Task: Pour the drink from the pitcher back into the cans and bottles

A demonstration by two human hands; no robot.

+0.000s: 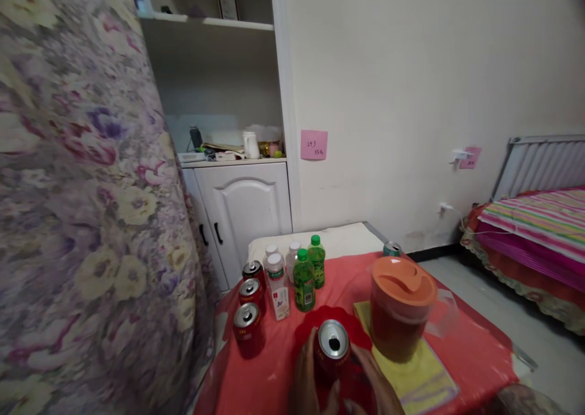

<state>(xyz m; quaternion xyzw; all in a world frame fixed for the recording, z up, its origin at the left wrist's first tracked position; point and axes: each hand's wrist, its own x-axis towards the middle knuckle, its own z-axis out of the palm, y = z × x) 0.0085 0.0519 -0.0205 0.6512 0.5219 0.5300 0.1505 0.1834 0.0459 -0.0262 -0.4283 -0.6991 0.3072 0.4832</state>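
Observation:
A red can (pixel 329 366) with an opened silver top stands upright over a red scalloped dish (pixel 305 325) near the bottom of the view. My left hand (pixel 307 378) is wrapped around the can's left side. On the right, my right hand (pixel 372 381) curves beside the same can, its fingers partly blurred at the lower edge. Just right of the dish, a clear pitcher (pixel 397 323) with an orange lid and dark liquid rests on a yellow cloth (pixel 429 375).
Left of the dish are several red cans (pixel 249 336), white-capped bottles (pixel 276 284) and green bottles (pixel 304 284). Another can (pixel 392 249) stands behind the pitcher. A red cloth covers the table (pixel 274 372). A floral curtain (pixel 105 208) hangs at left; a bed (pixel 539 232) is at right.

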